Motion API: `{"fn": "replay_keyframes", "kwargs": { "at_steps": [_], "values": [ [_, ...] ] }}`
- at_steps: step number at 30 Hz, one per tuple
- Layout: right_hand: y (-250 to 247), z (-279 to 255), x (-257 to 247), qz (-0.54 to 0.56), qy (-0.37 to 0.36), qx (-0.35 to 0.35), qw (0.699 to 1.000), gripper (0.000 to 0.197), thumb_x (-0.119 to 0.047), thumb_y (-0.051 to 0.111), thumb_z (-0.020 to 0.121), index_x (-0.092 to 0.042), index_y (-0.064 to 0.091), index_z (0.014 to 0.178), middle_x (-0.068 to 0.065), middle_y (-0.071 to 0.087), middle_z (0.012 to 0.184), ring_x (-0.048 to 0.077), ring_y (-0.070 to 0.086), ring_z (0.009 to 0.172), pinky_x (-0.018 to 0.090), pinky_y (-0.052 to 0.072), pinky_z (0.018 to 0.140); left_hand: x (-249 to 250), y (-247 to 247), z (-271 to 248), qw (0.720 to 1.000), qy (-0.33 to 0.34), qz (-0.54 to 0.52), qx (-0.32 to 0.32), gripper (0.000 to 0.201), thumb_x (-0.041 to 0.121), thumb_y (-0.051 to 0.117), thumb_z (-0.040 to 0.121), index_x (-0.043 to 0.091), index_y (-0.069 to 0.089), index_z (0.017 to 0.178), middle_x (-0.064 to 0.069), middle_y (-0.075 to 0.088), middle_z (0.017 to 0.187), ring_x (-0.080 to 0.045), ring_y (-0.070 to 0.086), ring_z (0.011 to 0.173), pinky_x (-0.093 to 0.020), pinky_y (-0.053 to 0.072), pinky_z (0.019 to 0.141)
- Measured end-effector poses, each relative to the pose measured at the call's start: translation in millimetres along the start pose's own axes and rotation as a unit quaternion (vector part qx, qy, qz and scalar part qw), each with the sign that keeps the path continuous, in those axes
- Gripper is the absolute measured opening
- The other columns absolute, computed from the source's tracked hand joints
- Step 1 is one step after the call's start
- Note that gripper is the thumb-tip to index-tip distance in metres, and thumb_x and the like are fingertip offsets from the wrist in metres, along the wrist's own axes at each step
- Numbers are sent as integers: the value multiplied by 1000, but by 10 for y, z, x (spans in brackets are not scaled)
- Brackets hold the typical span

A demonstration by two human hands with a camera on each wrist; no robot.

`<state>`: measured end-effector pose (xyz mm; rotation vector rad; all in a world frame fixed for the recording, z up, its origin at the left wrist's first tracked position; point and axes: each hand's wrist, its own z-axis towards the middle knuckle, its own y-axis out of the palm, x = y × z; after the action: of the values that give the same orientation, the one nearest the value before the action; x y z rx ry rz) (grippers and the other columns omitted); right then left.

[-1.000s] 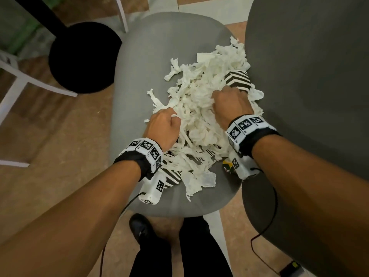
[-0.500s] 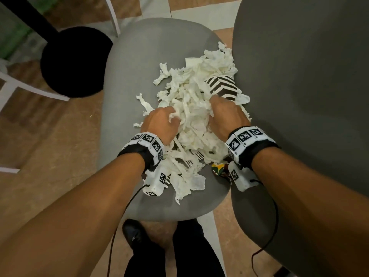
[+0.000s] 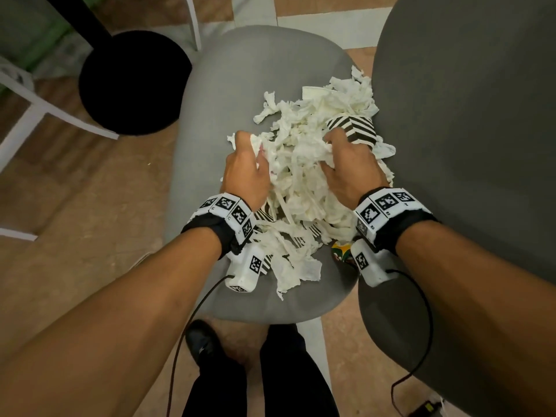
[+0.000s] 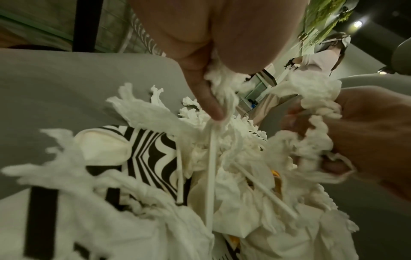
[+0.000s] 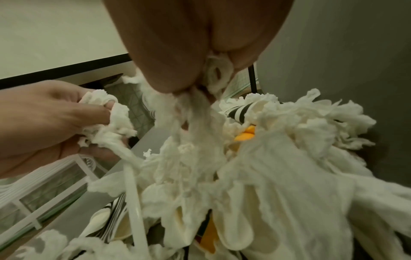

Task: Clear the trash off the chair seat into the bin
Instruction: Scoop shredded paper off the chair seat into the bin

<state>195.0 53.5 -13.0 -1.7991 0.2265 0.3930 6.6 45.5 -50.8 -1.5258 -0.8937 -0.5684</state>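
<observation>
A heap of torn white tissue (image 3: 304, 176) lies on the light grey chair seat (image 3: 240, 85), mixed with black-and-white striped paper cups (image 3: 352, 127), white straws (image 4: 210, 176) and a yellow wrapper (image 5: 246, 135). My left hand (image 3: 249, 164) grips a wad of tissue (image 4: 222, 82) at the heap's left side. At the right side my right hand (image 3: 346, 161) grips another wad of tissue (image 5: 200, 105), just in front of a striped cup. The black round bin (image 3: 132, 82) stands on the floor to the left of the chair.
A dark grey chair back (image 3: 469, 145) rises close on the right. A white frame (image 3: 36, 106) stands at the far left by the bin. My legs and a shoe (image 3: 204, 344) are below the seat's front edge. A cable (image 3: 421, 341) hangs from my right wrist.
Both hands have dug further into the heap and closed on handfuls of tissue, which now pull up between them. The view has shifted slightly.
</observation>
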Motion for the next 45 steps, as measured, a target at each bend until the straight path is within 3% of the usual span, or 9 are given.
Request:
{"fn": "replay_keyframes", "kwargs": {
  "at_steps": [3,8,12,17,21,23,27,37,45],
  "values": [
    [-19,-41,-129,-21,-25,3,999,34,-20,54,95,-9,51,127,14,64,89,39,62,92,41,52,75,1,-150,-91,999,-7,-20,44,16,22,43,98,11,39,108,1,55,75,-16,52,58,-28,40,51],
    [37,-87,-466,8,47,25,999,68,-65,34,95,-6,60,74,8,53,61,31,55,68,33,38,61,-164,-427,-199,996,-6,-13,83,38,53,52,94,17,42,89,8,49,66,-11,48,58,-25,39,52],
    [212,-87,-822,-60,-9,-63,996,48,-36,22,107,-6,60,108,3,39,65,32,48,70,37,36,74,-428,-632,-273,996,-8,-10,90,42,43,41,102,19,32,69,6,35,54,-11,32,47,-29,26,48],
    [643,-217,-1524,49,-68,-45,995,51,-31,33,105,-14,41,58,7,48,50,31,47,50,42,47,67,-866,-985,-657,993,-74,-26,92,37,36,43,103,10,42,76,7,41,53,-4,47,45,-19,30,46],
    [1229,-468,-2339,151,-97,-109,978,43,-41,34,105,-20,44,68,9,62,69,38,62,75,34,41,67,-1638,-1377,-1082,983,-145,-37,102,28,32,47,101,5,55,100,-7,65,82,-29,62,77,-38,49,68],
    [1411,-523,-2508,176,-78,-150,970,50,-49,30,104,-19,48,68,5,61,68,33,61,75,31,39,69,-1747,-1459,-1234,975,-194,-66,82,28,33,45,102,8,53,112,1,64,90,-23,62,82,-31,46,72],
    [2211,-748,-3146,254,-3,-278,926,35,-41,34,104,-15,50,120,5,65,100,22,55,94,30,37,83,-2582,-1843,-1625,934,-327,-135,51,24,29,38,100,15,39,119,4,59,90,-17,58,81,-30,40,66],
    [3765,-1044,-3213,70,48,-404,911,78,-36,60,91,-17,22,156,8,22,163,29,30,147,36,28,117,-3775,-1869,-2225,914,-370,-166,34,41,3,49,91,15,35,127,-4,60,110,-20,60,94,-26,44,79],
    [3791,-966,-3021,49,34,-396,916,74,-32,62,87,-21,29,152,7,43,152,28,48,135,39,42,111,-3945,-1690,-2104,902,-407,-141,-17,48,37,57,88,25,52,134,-2,63,130,-21,60,116,-34,46,102]
  ]
}}
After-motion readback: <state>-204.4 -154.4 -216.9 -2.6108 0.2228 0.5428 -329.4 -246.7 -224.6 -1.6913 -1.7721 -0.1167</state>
